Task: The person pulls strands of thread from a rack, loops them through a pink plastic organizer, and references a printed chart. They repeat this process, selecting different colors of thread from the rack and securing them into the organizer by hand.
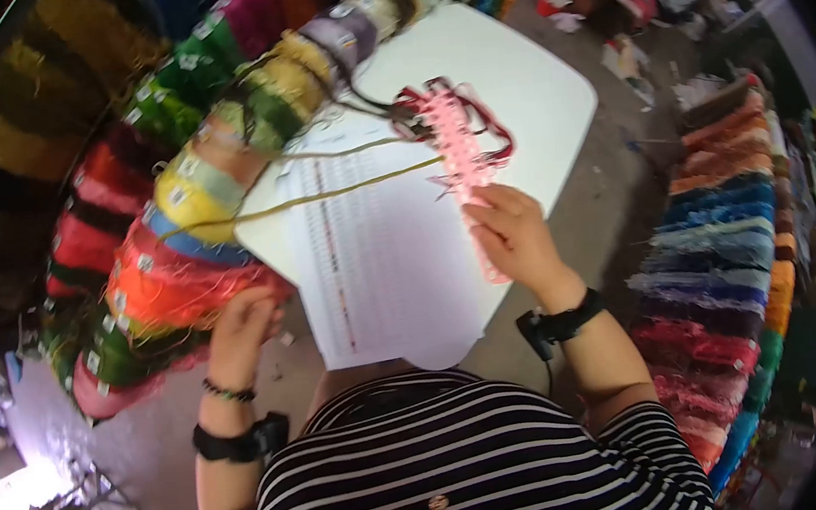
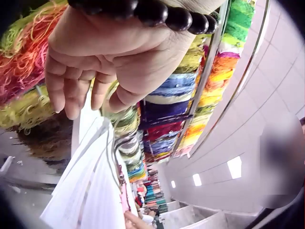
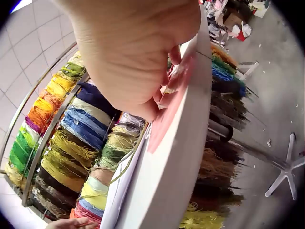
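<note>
A long pink strip with holes (image 1: 455, 134) lies over the right part of the white table (image 1: 535, 89); dark red and brown threads hang at its far end. My right hand (image 1: 519, 237) pinches its edge near the lower part, and in the right wrist view the fingers of that hand (image 3: 138, 62) are bent at the pink strip (image 3: 164, 126). Two olive threads (image 1: 340, 191) run from the strip left to the skeins. Beside the coral skeins (image 1: 163, 273), my left hand (image 1: 245, 324) hangs loosely curled, holding nothing; the left wrist view shows this hand (image 2: 112, 57) above the papers (image 2: 97, 191).
Printed sheets (image 1: 389, 267) lie on the table, overhanging its near edge. A curved rack of labelled skeins (image 1: 194, 189) borders the table's left and far sides. Another rack of colored threads (image 1: 710, 251) stands at the right. A wheeled stand base (image 3: 287, 169) is on the floor.
</note>
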Action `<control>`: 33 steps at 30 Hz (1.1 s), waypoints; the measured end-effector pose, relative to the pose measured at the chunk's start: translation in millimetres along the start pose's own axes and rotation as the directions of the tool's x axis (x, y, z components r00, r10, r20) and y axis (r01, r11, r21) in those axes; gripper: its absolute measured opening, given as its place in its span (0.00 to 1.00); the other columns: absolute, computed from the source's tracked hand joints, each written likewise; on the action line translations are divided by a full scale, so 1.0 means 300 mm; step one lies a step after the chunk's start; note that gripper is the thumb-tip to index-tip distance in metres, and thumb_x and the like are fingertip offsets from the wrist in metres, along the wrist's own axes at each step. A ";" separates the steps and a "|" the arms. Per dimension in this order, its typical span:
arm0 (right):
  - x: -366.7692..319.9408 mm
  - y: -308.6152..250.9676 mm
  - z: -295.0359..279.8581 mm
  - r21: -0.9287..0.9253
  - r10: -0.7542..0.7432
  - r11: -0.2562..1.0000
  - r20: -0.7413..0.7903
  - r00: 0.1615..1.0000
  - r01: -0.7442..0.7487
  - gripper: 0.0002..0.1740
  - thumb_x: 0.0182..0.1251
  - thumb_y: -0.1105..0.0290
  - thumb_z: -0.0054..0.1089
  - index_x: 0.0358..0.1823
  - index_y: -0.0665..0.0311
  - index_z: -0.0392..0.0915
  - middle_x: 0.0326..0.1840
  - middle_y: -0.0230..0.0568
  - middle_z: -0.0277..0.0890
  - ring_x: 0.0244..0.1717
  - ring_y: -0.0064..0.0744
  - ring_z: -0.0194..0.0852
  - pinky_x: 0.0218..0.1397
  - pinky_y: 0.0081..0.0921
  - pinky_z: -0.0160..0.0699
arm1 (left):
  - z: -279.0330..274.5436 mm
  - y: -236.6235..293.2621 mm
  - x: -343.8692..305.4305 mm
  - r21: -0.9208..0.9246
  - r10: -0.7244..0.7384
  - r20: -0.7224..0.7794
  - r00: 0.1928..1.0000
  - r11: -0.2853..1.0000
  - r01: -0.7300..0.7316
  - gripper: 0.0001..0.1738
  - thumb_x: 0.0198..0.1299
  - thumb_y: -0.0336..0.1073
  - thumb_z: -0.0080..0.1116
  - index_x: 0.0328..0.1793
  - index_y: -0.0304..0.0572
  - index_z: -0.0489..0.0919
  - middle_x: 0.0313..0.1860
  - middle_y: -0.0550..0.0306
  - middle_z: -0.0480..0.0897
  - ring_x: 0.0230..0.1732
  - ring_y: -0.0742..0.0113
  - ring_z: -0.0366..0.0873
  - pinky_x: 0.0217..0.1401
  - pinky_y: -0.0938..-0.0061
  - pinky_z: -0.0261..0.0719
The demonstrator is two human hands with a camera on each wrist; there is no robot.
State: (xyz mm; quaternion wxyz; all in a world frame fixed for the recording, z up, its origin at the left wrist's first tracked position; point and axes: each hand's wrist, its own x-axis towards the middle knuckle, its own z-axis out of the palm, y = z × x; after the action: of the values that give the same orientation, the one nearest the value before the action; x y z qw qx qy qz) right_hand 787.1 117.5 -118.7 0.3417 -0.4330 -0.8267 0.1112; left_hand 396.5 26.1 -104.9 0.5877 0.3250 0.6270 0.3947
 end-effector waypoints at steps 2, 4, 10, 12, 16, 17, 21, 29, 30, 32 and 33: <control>-0.027 0.004 0.021 -0.072 0.033 0.997 -0.005 0.999 -0.033 0.16 0.51 0.74 0.63 0.45 0.61 0.83 0.52 0.45 0.78 0.54 0.50 0.74 0.57 0.43 0.71 | 0.006 -0.077 0.064 0.184 0.087 -0.011 0.996 0.979 -0.084 0.13 0.64 0.35 0.59 0.52 0.40 0.78 0.36 0.67 0.79 0.33 0.80 0.74 0.36 0.84 0.73; -0.030 -0.015 0.026 -0.112 0.082 0.990 0.003 0.997 -0.081 0.16 0.54 0.74 0.62 0.46 0.60 0.83 0.55 0.43 0.77 0.58 0.49 0.72 0.60 0.43 0.67 | 0.047 -0.060 0.082 0.314 0.240 0.004 0.971 0.921 -0.229 0.11 0.62 0.34 0.61 0.48 0.39 0.80 0.30 0.69 0.77 0.29 0.82 0.70 0.32 0.84 0.70; -0.035 -0.028 0.047 -0.170 0.132 0.977 0.020 0.991 -0.126 0.16 0.57 0.72 0.60 0.49 0.57 0.82 0.57 0.40 0.77 0.61 0.48 0.69 0.64 0.42 0.63 | 0.126 0.041 0.091 0.613 0.479 0.274 0.834 0.581 -0.536 0.13 0.57 0.26 0.58 0.48 0.42 0.84 0.28 0.54 0.74 0.31 0.62 0.75 0.35 0.73 0.73; -0.031 -0.028 0.046 -0.178 0.137 0.975 0.027 0.990 -0.131 0.16 0.58 0.72 0.60 0.49 0.56 0.82 0.57 0.40 0.77 0.61 0.48 0.69 0.64 0.41 0.63 | 0.129 0.028 0.103 0.636 0.505 0.301 0.809 0.526 -0.565 0.14 0.55 0.25 0.57 0.47 0.42 0.84 0.30 0.52 0.75 0.33 0.58 0.76 0.37 0.70 0.75; -0.030 -0.036 0.047 -0.185 0.166 0.970 0.039 0.985 -0.156 0.15 0.59 0.72 0.60 0.49 0.56 0.83 0.58 0.39 0.77 0.62 0.47 0.69 0.65 0.40 0.63 | 0.133 0.025 0.102 0.659 0.559 0.311 0.769 0.456 -0.598 0.15 0.54 0.25 0.57 0.47 0.42 0.84 0.35 0.51 0.76 0.36 0.55 0.76 0.39 0.67 0.75; -0.030 -0.039 0.046 -0.188 0.175 0.968 0.043 0.984 -0.164 0.15 0.59 0.71 0.60 0.49 0.56 0.83 0.58 0.39 0.77 0.62 0.47 0.69 0.65 0.40 0.63 | 0.133 0.026 0.107 0.661 0.570 0.328 0.753 0.431 -0.614 0.15 0.54 0.25 0.57 0.48 0.42 0.83 0.35 0.51 0.76 0.37 0.55 0.76 0.39 0.67 0.75; -0.033 -0.036 0.050 -0.183 0.175 0.969 0.039 0.984 -0.165 0.15 0.59 0.71 0.60 0.49 0.56 0.83 0.58 0.39 0.77 0.62 0.46 0.69 0.65 0.40 0.63 | 0.150 0.045 0.128 0.688 0.550 0.377 0.745 0.372 -0.623 0.18 0.55 0.27 0.58 0.54 0.41 0.80 0.37 0.50 0.75 0.39 0.52 0.76 0.41 0.65 0.75; -0.029 -0.045 0.046 -0.189 0.175 0.968 0.038 0.984 -0.165 0.15 0.59 0.71 0.60 0.49 0.56 0.83 0.58 0.39 0.76 0.62 0.46 0.69 0.65 0.40 0.63 | 0.169 0.080 0.147 0.749 0.443 0.424 0.790 0.319 -0.581 0.25 0.55 0.28 0.56 0.62 0.43 0.75 0.35 0.49 0.73 0.37 0.51 0.75 0.40 0.63 0.76; -0.030 -0.044 0.046 -0.190 0.172 0.968 0.036 0.984 -0.163 0.15 0.59 0.71 0.60 0.49 0.56 0.83 0.58 0.38 0.76 0.62 0.46 0.69 0.65 0.40 0.64 | 0.169 0.085 0.148 0.754 0.434 0.430 0.792 0.311 -0.579 0.25 0.55 0.29 0.56 0.62 0.43 0.75 0.35 0.49 0.73 0.37 0.51 0.75 0.40 0.63 0.76; -0.033 -0.040 0.049 -0.192 0.165 0.969 0.033 0.986 -0.155 0.16 0.59 0.71 0.60 0.49 0.56 0.83 0.58 0.38 0.76 0.62 0.46 0.69 0.65 0.40 0.64 | 0.170 0.090 0.147 0.772 0.404 0.435 0.805 0.292 -0.564 0.26 0.56 0.28 0.55 0.64 0.42 0.74 0.35 0.48 0.73 0.37 0.51 0.75 0.41 0.63 0.76; -0.033 -0.039 0.050 -0.191 0.165 0.969 0.034 0.986 -0.155 0.15 0.59 0.71 0.60 0.49 0.55 0.83 0.58 0.38 0.76 0.62 0.46 0.69 0.64 0.41 0.64 | 0.172 0.092 0.146 0.781 0.389 0.438 0.811 0.282 -0.557 0.26 0.56 0.28 0.54 0.64 0.42 0.74 0.35 0.48 0.72 0.38 0.51 0.74 0.42 0.63 0.75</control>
State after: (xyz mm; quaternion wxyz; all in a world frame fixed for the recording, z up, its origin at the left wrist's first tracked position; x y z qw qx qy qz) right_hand 773.7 104.2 -128.9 0.2688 -0.5256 -0.8040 0.0708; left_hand 441.9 83.1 -101.6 0.2327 0.7827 0.5610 0.1362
